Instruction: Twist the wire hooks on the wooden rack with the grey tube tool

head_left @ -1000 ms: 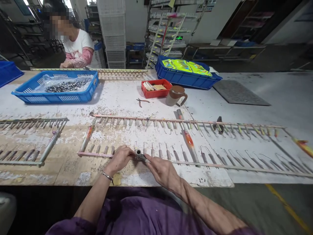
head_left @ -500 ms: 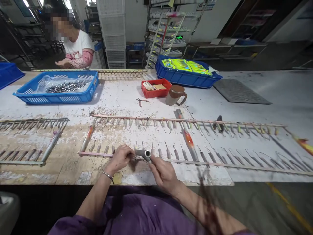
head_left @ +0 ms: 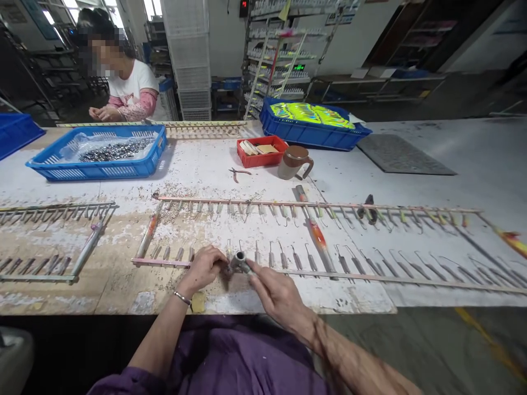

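My left hand (head_left: 205, 265) rests on the worn white-painted workbench (head_left: 206, 164), fingers curled down onto the near rail of the long pink-edged metal hook rack (head_left: 329, 271), though I cannot tell whether they pinch anything. My right hand (head_left: 275, 291), at 3 o'clock of the left and nearly touching it, grasps a short grey metal tube (head_left: 239, 260) between thumb and fingertips; the tube sits directly over the rack's near rail, open end tilted up toward me. At 12 o'clock from the tube runs the rack's far rail, hung with small hooks. An orange-handled screwdriver (head_left: 313, 226) lies across the rack at 2 o'clock. Beyond, at 12 to 1 o'clock, lie small pliers (head_left: 239, 173), a red plastic tray (head_left: 262, 151) and a brown lidded mug (head_left: 293, 162). At 10 o'clock stands a blue perforated plastic basket (head_left: 99, 152) holding dark metal parts in a clear bag. At 1 o'clock, farther off, a blue crate (head_left: 315, 123) carries yellow-green printed packs. A second person (head_left: 127, 90) in a white shirt works at the bench's far edge, 11 o'clock, hands together.
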`<state>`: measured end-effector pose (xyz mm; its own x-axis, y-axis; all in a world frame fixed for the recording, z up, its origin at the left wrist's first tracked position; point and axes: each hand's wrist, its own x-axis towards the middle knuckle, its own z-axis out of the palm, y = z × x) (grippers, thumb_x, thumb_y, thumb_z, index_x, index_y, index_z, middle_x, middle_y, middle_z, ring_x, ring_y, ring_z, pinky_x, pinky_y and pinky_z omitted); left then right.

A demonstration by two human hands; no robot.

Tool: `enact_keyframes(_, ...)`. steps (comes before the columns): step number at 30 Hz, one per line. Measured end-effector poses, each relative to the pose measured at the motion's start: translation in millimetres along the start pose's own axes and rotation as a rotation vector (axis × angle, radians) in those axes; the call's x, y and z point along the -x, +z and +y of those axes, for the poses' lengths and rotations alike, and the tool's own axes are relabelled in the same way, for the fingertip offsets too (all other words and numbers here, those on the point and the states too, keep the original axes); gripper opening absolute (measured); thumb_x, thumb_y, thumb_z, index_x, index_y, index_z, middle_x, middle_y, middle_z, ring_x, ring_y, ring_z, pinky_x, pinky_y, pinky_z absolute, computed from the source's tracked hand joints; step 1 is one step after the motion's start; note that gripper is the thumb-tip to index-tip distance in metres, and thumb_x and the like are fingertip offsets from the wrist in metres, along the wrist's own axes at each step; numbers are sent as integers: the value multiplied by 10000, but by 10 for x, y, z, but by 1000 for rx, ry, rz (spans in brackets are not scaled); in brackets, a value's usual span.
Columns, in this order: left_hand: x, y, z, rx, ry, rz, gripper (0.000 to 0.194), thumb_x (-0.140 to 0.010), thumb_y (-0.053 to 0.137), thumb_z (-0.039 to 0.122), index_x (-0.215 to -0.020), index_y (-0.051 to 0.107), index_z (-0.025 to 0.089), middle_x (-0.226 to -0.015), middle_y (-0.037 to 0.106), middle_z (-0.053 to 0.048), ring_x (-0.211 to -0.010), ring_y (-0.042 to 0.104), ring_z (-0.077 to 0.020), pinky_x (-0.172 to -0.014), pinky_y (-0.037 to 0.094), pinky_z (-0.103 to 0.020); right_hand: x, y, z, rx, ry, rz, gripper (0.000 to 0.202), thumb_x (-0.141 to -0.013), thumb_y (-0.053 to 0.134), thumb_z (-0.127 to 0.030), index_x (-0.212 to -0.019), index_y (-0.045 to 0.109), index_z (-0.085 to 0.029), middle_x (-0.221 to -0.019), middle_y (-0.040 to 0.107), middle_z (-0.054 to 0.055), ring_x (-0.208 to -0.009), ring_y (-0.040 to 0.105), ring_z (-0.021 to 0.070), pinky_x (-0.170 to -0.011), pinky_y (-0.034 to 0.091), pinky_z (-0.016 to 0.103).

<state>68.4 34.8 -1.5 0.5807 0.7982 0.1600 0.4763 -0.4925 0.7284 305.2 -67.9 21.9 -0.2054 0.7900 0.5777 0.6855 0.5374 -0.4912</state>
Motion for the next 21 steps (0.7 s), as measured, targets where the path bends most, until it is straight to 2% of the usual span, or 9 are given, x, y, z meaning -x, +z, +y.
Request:
enact_keyframes(3, 0, 1, 3, -9, -15, 8, 207, -912, 631, 38, -890, 747, 208, -892, 758, -40, -940, 670, -225, -898, 516, -374, -20, -23, -10, -26, -3, 90, 504, -1095, 499, -192, -1597, 543, -211, -892, 782, 77, -687, 744, 214, -622, 622, 301)
enact_keyframes(7, 5, 9, -32, -11, 25, -18, 176, -934, 634, 64, -894, 734, 203, -885, 756, -40, -929, 661, -223, -896, 515, -376, -46, -27, 1, 42, -30, -17, 413, -1099, 509, -212, -1481, 662, -179, -716, 740, 40, -536, 684, 176, -493, 529, 243)
enact_keyframes(9, 10, 15, -52, -6, 7, -12, 184, -928, 629, 57, -901, 736, 204, -893, 755, -41, -945, 664, -225, -904, 514, -377, -68, -59, -7, 7, -14, -3, 451, -1093, 517, -197, -1532, 617, -198, -767, 761, 48, -587, 710, 191, -543, 567, 262)
enact_keyframes(12, 17, 21, -68, -10, -26, 10, 197, -912, 630, 42, -895, 736, 207, -893, 744, -38, -951, 662, -225, -907, 510, -376, -88, -89, -26, -36, -20, 91, 527, -1087, 502, -184, -1612, 522, -231, -902, 796, 81, -706, 750, 222, -655, 629, 310)
enact_keyframes(17, 17, 23, -70, -7, 10, -23, 215, -936, 604, 40, -903, 735, 208, -892, 759, -40, -936, 659, -223, -900, 514, -373, -47, -16, -15, 47, -17, -76, 385, -1113, 484, -256, -1424, 703, -195, -685, 718, 29, -525, 668, 173, -497, 533, 244)
enact_keyframes(21, 3, 24, -58, -36, -13, -17, 201, -976, 601, 80, -927, 743, 214, -906, 762, -39, -955, 671, -223, -920, 519, -374, -3, 6, 5, -39, 49, 16, 463, -1105, 483, -231, -1556, 589, -207, -928, 808, 95, -754, 769, 222, -688, 642, 308)
